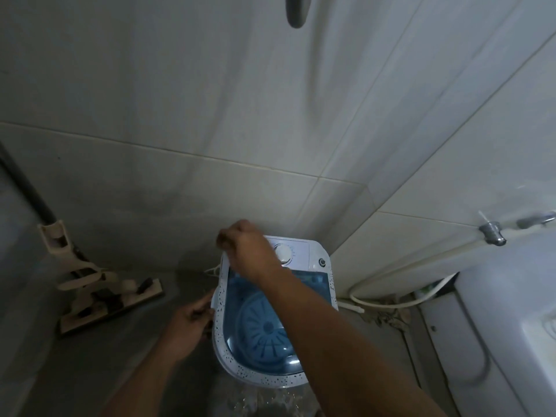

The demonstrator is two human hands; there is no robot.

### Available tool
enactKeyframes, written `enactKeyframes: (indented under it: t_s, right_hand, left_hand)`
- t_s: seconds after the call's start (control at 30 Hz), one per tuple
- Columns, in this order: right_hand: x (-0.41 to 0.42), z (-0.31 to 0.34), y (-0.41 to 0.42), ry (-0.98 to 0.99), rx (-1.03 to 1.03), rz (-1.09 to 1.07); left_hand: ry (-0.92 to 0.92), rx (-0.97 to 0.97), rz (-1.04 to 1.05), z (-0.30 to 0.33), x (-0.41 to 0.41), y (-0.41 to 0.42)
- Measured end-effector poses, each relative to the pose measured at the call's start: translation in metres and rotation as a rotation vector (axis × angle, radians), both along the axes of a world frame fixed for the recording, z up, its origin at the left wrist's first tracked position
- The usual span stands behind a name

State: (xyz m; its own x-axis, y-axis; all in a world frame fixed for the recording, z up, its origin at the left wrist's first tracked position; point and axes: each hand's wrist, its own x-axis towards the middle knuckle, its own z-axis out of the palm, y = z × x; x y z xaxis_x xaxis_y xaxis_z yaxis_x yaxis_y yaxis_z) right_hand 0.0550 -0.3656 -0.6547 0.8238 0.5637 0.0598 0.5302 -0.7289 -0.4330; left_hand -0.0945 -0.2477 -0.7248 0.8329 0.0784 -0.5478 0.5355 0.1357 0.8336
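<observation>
You seize the washer (258, 329) by its rim.
Your left hand (189, 323) grips the left edge; your right hand (246, 251) clutches the far-left corner.

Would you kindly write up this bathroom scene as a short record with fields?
place: corner of a grey tiled wall and floor
main thing: small white washing machine with speckled rim, translucent blue lid
left hand: fingers curled on the machine's left rim
right hand: curled at the back-left corner; what it holds is hidden
controls: round white dial
left of machine: beige flat mop on the floor
right of machine: metal tap with pale hose
</observation>
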Motion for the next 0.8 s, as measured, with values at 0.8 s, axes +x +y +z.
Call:
enactKeyframes:
  t_s: [0.8]
  right_hand:
    - [0.014,0.005,-0.036,-0.065,0.008,-0.358]
  left_hand:
    - [0.011,-0.008,0.009,0.002,0.0,0.0]
